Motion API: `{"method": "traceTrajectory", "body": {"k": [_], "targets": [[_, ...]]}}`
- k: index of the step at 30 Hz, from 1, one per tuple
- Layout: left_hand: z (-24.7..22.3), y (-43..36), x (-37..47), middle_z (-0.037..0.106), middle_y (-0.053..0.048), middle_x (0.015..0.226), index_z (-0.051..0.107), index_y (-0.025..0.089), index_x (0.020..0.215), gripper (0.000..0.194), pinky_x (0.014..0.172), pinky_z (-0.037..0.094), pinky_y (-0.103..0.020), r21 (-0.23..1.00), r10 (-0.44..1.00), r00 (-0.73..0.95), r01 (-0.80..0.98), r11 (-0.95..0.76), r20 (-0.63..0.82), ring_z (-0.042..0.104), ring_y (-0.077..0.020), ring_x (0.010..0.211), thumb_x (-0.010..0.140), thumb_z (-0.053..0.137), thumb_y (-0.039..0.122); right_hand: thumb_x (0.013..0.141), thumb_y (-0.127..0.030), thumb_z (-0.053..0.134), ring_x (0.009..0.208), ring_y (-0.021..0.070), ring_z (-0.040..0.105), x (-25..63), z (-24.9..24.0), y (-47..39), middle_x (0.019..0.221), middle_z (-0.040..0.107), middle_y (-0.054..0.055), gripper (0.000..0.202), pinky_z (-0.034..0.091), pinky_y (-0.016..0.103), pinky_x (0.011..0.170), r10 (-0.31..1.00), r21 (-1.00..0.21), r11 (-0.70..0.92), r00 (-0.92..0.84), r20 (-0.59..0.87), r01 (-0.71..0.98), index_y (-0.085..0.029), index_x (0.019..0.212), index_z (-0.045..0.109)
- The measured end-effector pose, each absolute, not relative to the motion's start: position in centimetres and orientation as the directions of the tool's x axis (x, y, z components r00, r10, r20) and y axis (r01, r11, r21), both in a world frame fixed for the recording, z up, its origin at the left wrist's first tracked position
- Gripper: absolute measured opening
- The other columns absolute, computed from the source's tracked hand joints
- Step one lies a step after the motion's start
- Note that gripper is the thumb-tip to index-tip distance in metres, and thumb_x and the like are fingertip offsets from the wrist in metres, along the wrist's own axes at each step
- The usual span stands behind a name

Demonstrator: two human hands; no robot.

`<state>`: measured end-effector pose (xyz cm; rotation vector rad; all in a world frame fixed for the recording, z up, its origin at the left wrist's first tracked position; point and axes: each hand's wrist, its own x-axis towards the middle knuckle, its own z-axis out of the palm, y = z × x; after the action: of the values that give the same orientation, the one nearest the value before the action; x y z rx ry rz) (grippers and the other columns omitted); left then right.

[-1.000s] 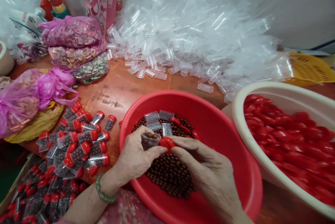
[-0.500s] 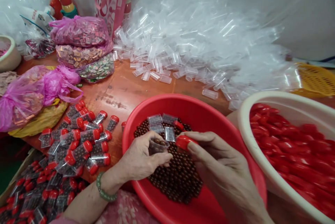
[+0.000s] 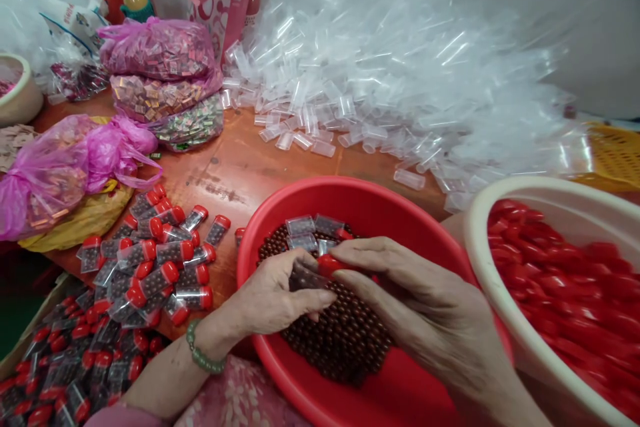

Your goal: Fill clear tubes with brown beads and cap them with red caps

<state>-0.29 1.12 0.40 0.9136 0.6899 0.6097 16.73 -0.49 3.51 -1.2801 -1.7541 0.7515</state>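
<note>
Two Hands Over One Basin: Container and Cap Held Together

The left hand [image 3: 273, 290] was closed around a clear container [image 3: 306, 278], with the thumb along its near side. This grip presumably left the mouth end exposed toward the other hand. The right hand [image 3: 425, 307] pinched a red cap [image 3: 329, 264] between thumb and fingers at that end. Whether cap and container touched could not be told, because the fingers hid the junction.

Both parts were held above a red basin [image 3: 395, 220], on the side nearest the beads; any spilled bead would probably have dropped back inside. Brown beads [image 3: 340, 340] covered part of the basin floor, and several loose containers [image 3: 301, 226] lay on them at the far side.

A cream tub [image 3: 477, 227] of red caps [image 3: 560, 274] stood to the right of the basin, apparently to suit the hand that held the cap. Capped containers [image 3: 160, 284] with dark contents lay piled to the left, clear of the basin. Beyond the basin, a heap of clear tubes [image 3: 350, 94] spread over the table [image 3: 200, 160] toward the wall. Pink bags [image 3: 160, 47] were stacked at the far left, outside the immediate working area.
</note>
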Motion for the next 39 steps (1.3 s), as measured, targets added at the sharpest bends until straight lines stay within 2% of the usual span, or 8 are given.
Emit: {"method": "traceTrajectory", "body": {"k": [5,12,19,26,29,33,35,39], "targets": [[0.5,1.2,-0.2,0.050,0.006,0.065,0.046,0.018,0.080,0.029,0.054,0.039,-0.020,0.849,0.722,0.626,-0.176,0.498,-0.294,0.047,-0.0060,0.055,0.074,0.070,0.033,0.083,-0.025,0.067,0.084,0.0209,0.068,19.1,4.1,-1.4,0.092,0.072,0.002,0.016,0.059,0.033,0.072,0.961,-0.776,0.274,-0.142,0.235,0.568,-0.033,0.096,0.071],[0.7,1.3,0.0,0.052,0.005,0.070,0.054,0.015,0.081,0.021,0.066,0.037,-0.023,0.881,0.753,0.587,-0.134,0.454,-0.299,0.045,-0.0075,0.064,0.073,0.071,0.024,0.081,-0.013,0.068,0.081,0.0154,0.067,16.6,3.6,-0.9,0.089,0.071,-0.001,0.022,0.058,0.028,0.074,0.937,-0.860,0.309,0.026,0.348,0.407,-0.028,0.096,0.071],[0.3,1.2,0.0,0.063,0.000,0.084,0.066,0.013,0.093,0.015,0.081,0.040,-0.025,0.896,0.774,0.622,-0.269,0.354,-0.119,0.053,-0.0125,0.081,0.078,0.064,0.015,0.079,-0.006,0.068,0.081,0.0132,0.066,14.2,1.9,-1.2,0.090,0.069,-0.001,0.028,0.056,0.026,0.073,0.909,-0.845,0.391,-0.007,0.417,0.366,-0.027,0.098,0.069],[-0.1,1.0,-0.1,0.064,-0.001,0.092,0.068,0.015,0.097,0.022,0.084,0.041,-0.026,0.927,0.760,0.637,-0.196,0.319,-0.127,0.052,-0.0140,0.086,0.079,0.069,0.027,0.081,-0.005,0.066,0.081,0.0131,0.065,13.9,0.3,-1.7,0.089,0.067,0.000,0.027,0.056,0.026,0.070,0.882,-0.819,0.422,0.031,0.470,0.389,-0.026,0.097,0.067],[-0.4,1.1,-0.1,0.062,-0.001,0.085,0.068,0.013,0.094,0.033,0.078,0.042,-0.025,0.865,0.729,0.667,-0.264,0.428,-0.157,0.052,-0.0126,0.078,0.075,0.073,0.040,0.086,-0.021,0.065,0.088,0.0186,0.065,14.5,-0.2,-1.9,0.098,0.066,0.005,0.028,0.057,0.032,0.073,0.846,-0.724,0.502,-0.097,0.524,0.473,-0.026,0.114,0.061],[-0.4,1.2,-0.1,0.058,0.002,0.068,0.064,0.012,0.077,0.045,0.064,0.041,-0.022,0.734,0.685,0.671,-0.309,0.605,-0.283,0.051,-0.0083,0.061,0.061,0.081,0.050,0.077,-0.051,0.071,0.102,0.0310,0.060,15.2,-0.9,-2.1,0.113,0.059,0.016,0.078,0.056,0.048,0.081,0.804,-0.523,0.572,-0.308,0.508,0.631,-0.017,0.139,0.039],[-0.3,1.3,-0.1,0.057,0.002,0.059,0.059,0.012,0.067,0.047,0.059,0.041,-0.022,0.679,0.640,0.691,-0.293,0.673,-0.336,0.051,-0.0078,0.055,0.056,0.083,0.051,0.078,-0.050,0.069,0.101,0.0324,0.059,15.1,-1.1,-2.1,0.113,0.058,0.018,0.082,0.055,0.049,0.081,0.795,-0.432,0.575,-0.348,0.498,0.695,-0.014,0.142,0.033],[0.1,1.5,-0.1,0.059,0.001,0.055,0.059,0.011,0.061,0.048,0.059,0.043,-0.022,0.609,0.603,0.696,-0.297,0.735,-0.389,0.054,-0.0082,0.053,0.052,0.085,0.050,0.083,-0.032,0.060,0.092,0.0290,0.061,14.5,-1.0,-1.5,0.104,0.061,0.017,0.066,0.055,0.043,0.074,0.735,-0.255,0.588,-0.375,0.565,0.768,-0.010,0.140,0.035]]}}
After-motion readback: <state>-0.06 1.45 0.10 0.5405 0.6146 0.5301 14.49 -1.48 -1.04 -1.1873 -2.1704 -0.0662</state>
